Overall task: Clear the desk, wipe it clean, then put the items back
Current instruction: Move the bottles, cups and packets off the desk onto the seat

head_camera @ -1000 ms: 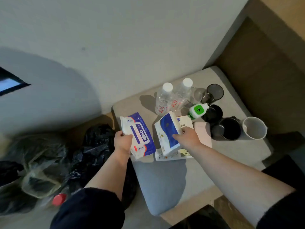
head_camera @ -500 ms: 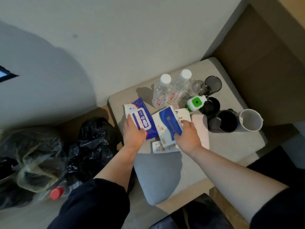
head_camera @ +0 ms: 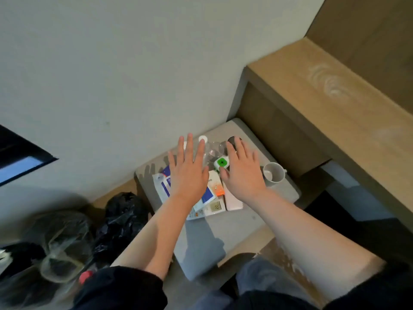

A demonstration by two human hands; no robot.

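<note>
Both my hands hover flat, fingers spread, above a small grey padded stool (head_camera: 241, 222) crowded with items. My left hand (head_camera: 188, 173) is over the blue-and-white wipes pack (head_camera: 162, 186) and a blue-and-white tissue pack (head_camera: 206, 196); it holds nothing. My right hand (head_camera: 243, 173) hangs over a pink flat item (head_camera: 233, 203) beside a green-and-white device (head_camera: 221, 163); it holds nothing either. A white bottle cap (head_camera: 203, 138), a clear glass (head_camera: 214, 151), a dark glass (head_camera: 232, 139) and a white mug (head_camera: 273, 173) stand at the back and right. A white remote (head_camera: 213, 208) lies in front.
A wooden desk (head_camera: 330, 104) runs along the right, above the stool. Black rubbish bags (head_camera: 121, 220) and a clear bag (head_camera: 60, 247) lie on the floor to the left. A bottle with a red cap (head_camera: 86, 276) lies beside them. The wall is just behind the stool.
Both hands have let go of the wipes pack and the tissue pack, which now lie flat on the stool. The hands lifted with fingers spread, and the view tilted up and right.
</note>
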